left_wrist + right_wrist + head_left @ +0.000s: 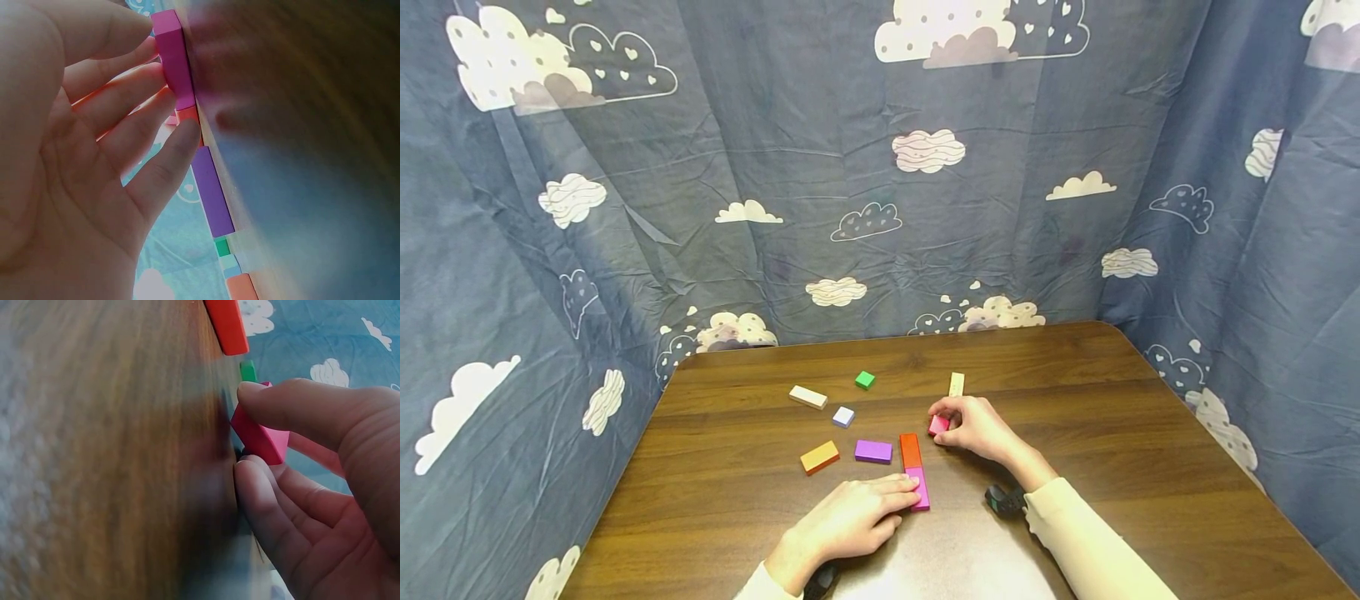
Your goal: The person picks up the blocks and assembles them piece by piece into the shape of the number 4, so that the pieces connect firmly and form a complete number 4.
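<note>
My left hand [856, 518] lies with extended fingers on the magenta block [919, 492]. In the left wrist view the fingertips [159, 75] touch that magenta block along its side. Its far end meets a red block [910, 450], the two forming one line. To the right, my right hand [976, 427] pinches a small pink-red block [938, 426] between thumb and fingers. From the right wrist the pink-red block [262, 437] appears tilted, close to the tabletop. Just beyond this hand lies a pale yellow block [957, 383], partly covered by it.
Left of the red block lie a purple block [873, 452] and an orange block [820, 457]. Farther back are a light blue block [843, 417], a cream block [808, 397] and a green block [865, 380]. A cloud-patterned curtain [790, 183] surrounds the wooden table [737, 500].
</note>
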Demonstrator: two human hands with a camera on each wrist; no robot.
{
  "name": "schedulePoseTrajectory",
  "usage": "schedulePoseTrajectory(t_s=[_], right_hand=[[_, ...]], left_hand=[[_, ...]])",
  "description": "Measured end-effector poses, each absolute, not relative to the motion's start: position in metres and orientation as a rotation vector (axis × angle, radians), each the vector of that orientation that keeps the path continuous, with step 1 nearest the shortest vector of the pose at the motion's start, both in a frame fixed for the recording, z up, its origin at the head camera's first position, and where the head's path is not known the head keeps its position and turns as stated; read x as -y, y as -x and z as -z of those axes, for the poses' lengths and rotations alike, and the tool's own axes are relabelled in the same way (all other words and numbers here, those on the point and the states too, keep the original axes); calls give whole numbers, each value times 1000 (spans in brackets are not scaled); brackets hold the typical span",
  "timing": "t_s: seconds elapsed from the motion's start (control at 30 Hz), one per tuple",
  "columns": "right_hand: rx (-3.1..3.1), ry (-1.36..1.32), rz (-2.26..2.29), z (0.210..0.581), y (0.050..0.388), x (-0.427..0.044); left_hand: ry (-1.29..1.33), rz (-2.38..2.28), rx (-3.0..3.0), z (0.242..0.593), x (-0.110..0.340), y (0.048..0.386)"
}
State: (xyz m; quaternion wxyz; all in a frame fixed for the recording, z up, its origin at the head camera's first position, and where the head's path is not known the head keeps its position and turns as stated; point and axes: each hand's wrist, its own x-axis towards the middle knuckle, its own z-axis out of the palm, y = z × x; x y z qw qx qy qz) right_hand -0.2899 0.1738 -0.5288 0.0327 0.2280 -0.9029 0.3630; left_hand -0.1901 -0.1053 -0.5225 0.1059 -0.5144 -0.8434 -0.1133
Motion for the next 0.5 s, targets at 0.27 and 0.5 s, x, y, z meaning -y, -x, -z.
schedulePoseTrajectory(t_s=[0.27,0.5], right_hand=[[2787,-687,-1113,529,291,-173],[2784,-698,-1123,528,292,-172]], left_hand=[[1518,341,2482,523,106,191],[1518,335,2481,524,106,191]])
